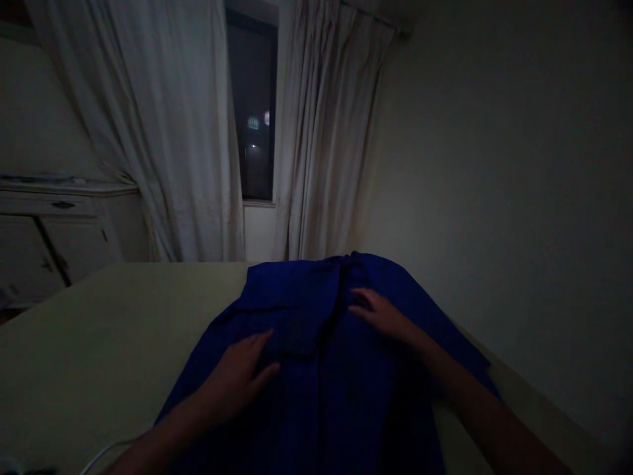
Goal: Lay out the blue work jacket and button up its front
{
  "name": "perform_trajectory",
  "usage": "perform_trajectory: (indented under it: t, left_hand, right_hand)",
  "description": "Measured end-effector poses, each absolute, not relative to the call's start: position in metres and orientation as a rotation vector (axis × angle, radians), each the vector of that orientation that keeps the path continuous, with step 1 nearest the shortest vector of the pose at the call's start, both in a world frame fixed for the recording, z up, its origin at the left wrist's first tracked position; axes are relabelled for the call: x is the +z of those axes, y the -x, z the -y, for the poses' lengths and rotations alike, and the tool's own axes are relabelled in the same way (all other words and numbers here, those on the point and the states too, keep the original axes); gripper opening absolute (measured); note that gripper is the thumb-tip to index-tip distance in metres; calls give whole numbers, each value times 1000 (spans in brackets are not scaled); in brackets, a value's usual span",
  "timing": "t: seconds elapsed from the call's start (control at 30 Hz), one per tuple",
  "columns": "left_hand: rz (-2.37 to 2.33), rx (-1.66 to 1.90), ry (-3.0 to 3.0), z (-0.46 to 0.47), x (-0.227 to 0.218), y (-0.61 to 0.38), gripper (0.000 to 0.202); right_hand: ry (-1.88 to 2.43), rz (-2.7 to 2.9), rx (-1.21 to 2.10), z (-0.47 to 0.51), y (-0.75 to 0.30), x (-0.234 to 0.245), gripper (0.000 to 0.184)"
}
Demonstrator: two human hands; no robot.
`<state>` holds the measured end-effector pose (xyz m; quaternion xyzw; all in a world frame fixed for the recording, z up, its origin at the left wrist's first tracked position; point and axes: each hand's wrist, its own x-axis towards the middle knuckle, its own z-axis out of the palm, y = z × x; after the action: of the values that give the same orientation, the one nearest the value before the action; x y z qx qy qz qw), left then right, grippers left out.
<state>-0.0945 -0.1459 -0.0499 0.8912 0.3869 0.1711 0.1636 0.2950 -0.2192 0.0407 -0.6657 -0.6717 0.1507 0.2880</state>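
- Cable (109, 446), thin and pale, lies at the lower left beside my left arm (173, 422); I judge that a sideways sweep could snag it.
- Fingers of my left hand (240, 371) are spread over the left part of the blue garment (289, 402), thumb well apart, gripping nothing; whether they press on the cloth is too dark to tell.
- The garment lies on the table (148, 316) and runs out of view toward me. Pulling from one side only could skew or bunch it, as a loose edge runs down its middle.
- My right hand (384, 315) is farther up, near the garment's far end, fingers loosely curved with a gap to the thumb and nothing visible between them. The poor light could make me catch two layers together.
- Over by the right wall (494, 198), the cloth reaches near the table's side, so a careless tug might drag it over.
- Beyond the table on the left, a cabinet (126, 224) has a drawer (34, 206) and doors (82, 241); I cannot see what it contains.
- Curtains (182, 132) hang either side of a dark window (252, 86).
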Motion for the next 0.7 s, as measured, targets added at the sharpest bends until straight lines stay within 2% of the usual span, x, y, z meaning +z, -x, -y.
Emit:
perform_trajectory:
  t: [0.1, 0.13, 0.23, 0.33, 0.4, 0.5, 0.53, 0.63, 0.7]
  left_hand:
    - [-1063, 273, -2613, 199, -97, 125, 77]
    - [-1074, 258, -2635, 212, -109, 134, 76]
    - [-1128, 228, -2664, 235, -134, 153, 78]
    - [-1173, 81, -2638, 246, -145, 156, 88]
    - [-1174, 50, -2625, 246, -135, 143, 84]
    - [-1171, 263, -2664, 231, -94, 101, 66]
    - [-1179, 337, -2687, 222, -77, 84, 61]
    - [-1269, 404, -2694, 187, -38, 42, 47]
    - [-1298, 413, -2691, 162, -28, 29, 48]
  right_hand:
    - [1791, 2112, 698, 295, -276, -3, 94]
    - [1840, 2144, 728, 317, -272, -12, 96]
    - [1978, 2147, 795, 360, -267, -18, 88]
    - [1991, 2175, 882, 359, -263, -1, 79]
    - [1912, 2222, 770, 333, -253, 9, 71]
    - [1701, 2278, 433, 269, -224, 8, 68]
    - [1632, 2294, 399, 246, -213, 4, 66]
    - [1474, 2239, 420, 197, -197, 4, 39]
    - [1417, 2132, 401, 186, -215, 19, 36]
